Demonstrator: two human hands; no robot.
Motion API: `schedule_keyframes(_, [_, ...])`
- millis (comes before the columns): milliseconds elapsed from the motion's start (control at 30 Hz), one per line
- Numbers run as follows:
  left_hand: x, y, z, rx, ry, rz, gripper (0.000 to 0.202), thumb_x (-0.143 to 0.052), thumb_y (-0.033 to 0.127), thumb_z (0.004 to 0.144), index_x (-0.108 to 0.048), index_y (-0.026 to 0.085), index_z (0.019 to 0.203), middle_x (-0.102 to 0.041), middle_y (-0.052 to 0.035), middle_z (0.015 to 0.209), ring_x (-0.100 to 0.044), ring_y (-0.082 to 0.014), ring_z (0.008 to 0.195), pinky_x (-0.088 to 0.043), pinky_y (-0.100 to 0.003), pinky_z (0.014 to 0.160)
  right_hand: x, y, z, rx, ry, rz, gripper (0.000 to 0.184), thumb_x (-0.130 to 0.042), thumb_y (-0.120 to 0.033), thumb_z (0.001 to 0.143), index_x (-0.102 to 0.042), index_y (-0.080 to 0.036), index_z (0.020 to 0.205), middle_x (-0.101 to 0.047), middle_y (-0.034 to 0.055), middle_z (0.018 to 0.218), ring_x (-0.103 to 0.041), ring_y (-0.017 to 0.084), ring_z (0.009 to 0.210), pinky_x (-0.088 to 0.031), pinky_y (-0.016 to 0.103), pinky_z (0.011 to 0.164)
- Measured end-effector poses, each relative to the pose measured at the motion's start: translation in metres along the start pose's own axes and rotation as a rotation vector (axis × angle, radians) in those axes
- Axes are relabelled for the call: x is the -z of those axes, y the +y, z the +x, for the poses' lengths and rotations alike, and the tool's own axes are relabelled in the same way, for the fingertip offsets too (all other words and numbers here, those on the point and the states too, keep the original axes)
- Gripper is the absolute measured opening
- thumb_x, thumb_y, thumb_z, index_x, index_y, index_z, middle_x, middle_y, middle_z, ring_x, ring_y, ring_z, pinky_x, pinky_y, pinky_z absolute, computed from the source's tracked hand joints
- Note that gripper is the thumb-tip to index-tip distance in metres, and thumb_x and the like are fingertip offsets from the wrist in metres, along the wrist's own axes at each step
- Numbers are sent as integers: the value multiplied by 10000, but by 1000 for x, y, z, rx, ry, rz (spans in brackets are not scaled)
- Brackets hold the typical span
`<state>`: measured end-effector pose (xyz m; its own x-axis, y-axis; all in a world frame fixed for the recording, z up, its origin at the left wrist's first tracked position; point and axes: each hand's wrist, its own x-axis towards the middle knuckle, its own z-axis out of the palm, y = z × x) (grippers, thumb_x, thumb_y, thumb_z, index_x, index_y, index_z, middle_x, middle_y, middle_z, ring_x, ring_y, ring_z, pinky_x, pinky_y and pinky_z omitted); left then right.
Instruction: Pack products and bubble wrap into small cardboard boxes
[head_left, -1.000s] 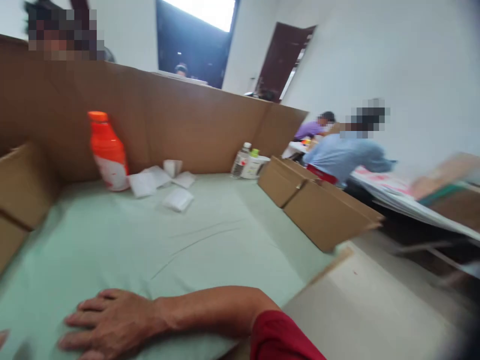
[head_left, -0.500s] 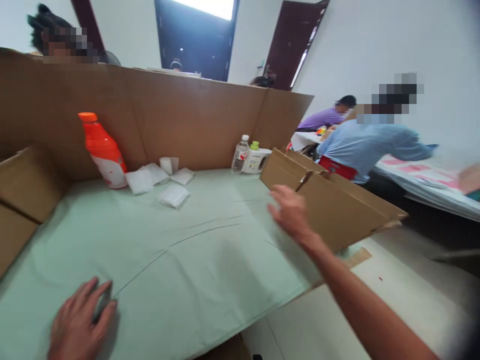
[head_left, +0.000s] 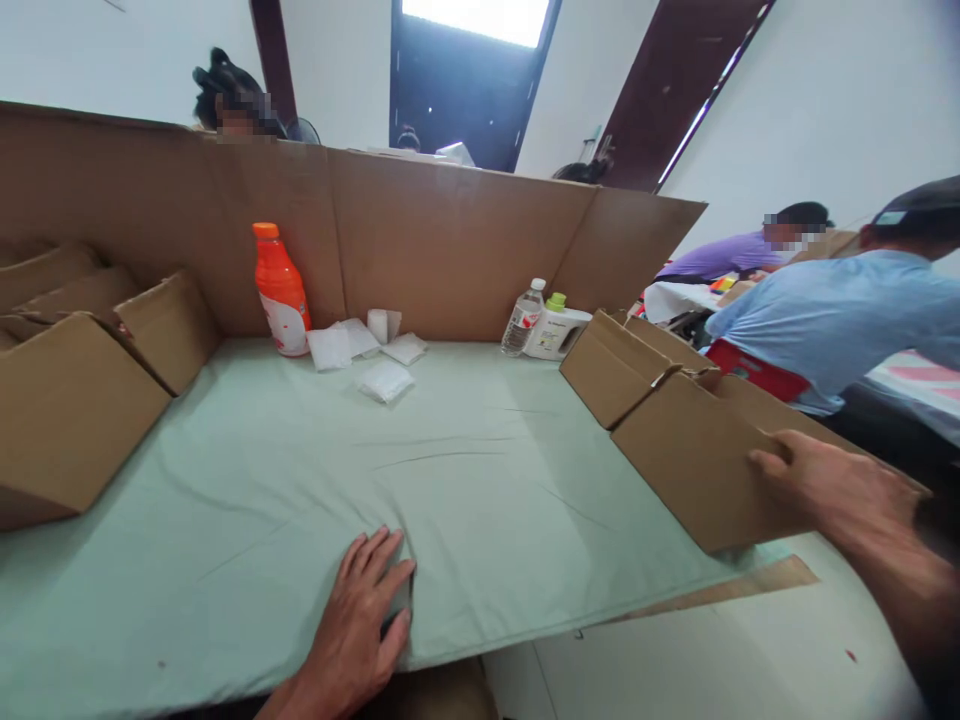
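My left hand (head_left: 360, 610) lies palm down on the pale green cloth (head_left: 465, 520) near the table's front edge, fingers a little apart and nothing in them. At the right side of the table stands an open cardboard box (head_left: 690, 460) with upright walls. My right hand (head_left: 825, 485) is at the upper edge of that box's near wall, thumb side against the cardboard. Its fingers bend over the edge, and some of them are hidden behind it.
Several white packets (head_left: 385, 382) lie by an orange bottle (head_left: 281, 290). A clear water bottle (head_left: 523, 318) and a white jug (head_left: 556, 328) stand near a cardboard partition (head_left: 465, 240). Cardboard boxes (head_left: 75, 400) are at left. A person in light blue (head_left: 840, 310) sits at right.
My right hand has moved from above the cloth, beside the box, onto the box's edge. My left hand has slid rightward along the cloth. The view has turned left.
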<state>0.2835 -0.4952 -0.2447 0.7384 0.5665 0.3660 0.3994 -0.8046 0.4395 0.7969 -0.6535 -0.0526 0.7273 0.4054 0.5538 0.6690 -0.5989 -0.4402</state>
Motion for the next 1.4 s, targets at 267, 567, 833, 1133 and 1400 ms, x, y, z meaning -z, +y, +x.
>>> schedule_keyframes(267, [21, -7, -8, 178, 9, -340, 379, -594, 182, 817, -721, 261, 1165, -664, -105, 1344, -609, -291, 1264, -511, -498, 1066, 18, -49, -78, 396, -200, -288, 349, -509, -579, 842, -669, -277, 769, -666, 92, 597, -566, 279, 461, -381, 392, 466])
schedule_keyframes(567, [53, -34, -18, 467, 259, -487, 557, -588, 338, 850, -530, 207, 1388, -571, -151, 1425, -587, -306, 1266, -476, -522, 1078, 3, -218, -160, 1024, -327, 191, 109, -551, -230, 951, -659, -226, 937, -729, 25, 766, -649, 191, 669, -480, 359, 728])
schedule_keyframes(833, [87, -62, -36, 696, 441, -524, 689, -664, 513, 768, -509, 174, 1348, -647, -160, 1280, -608, -349, 1202, -496, -510, 1016, -26, -303, -193, 1166, -352, 565, 166, -637, -175, 921, -660, -203, 1082, -737, 69, 1050, -664, 222, 973, -454, 403, 926])
schedule_keyframes(1133, [67, -80, -48, 822, 450, -457, 697, -705, 616, 656, -602, 161, 1173, -714, -140, 1062, -669, -384, 1066, -525, -534, 967, -96, -231, -210, 106, -766, 800, 397, -519, -502, 973, -677, -257, 1242, -702, 79, 1267, -659, 267, 1133, -525, 401, 968])
schedule_keyframes(1400, [93, -96, -6, 823, 431, -547, 517, -703, 532, 640, -603, 190, 1016, -727, -97, 978, -694, -339, 966, -559, -468, 873, -139, -288, -214, 76, -990, 1020, 513, -406, -591, 990, -656, -269, 1302, -678, 40, 1303, -543, 285, 1291, -428, 406, 1089])
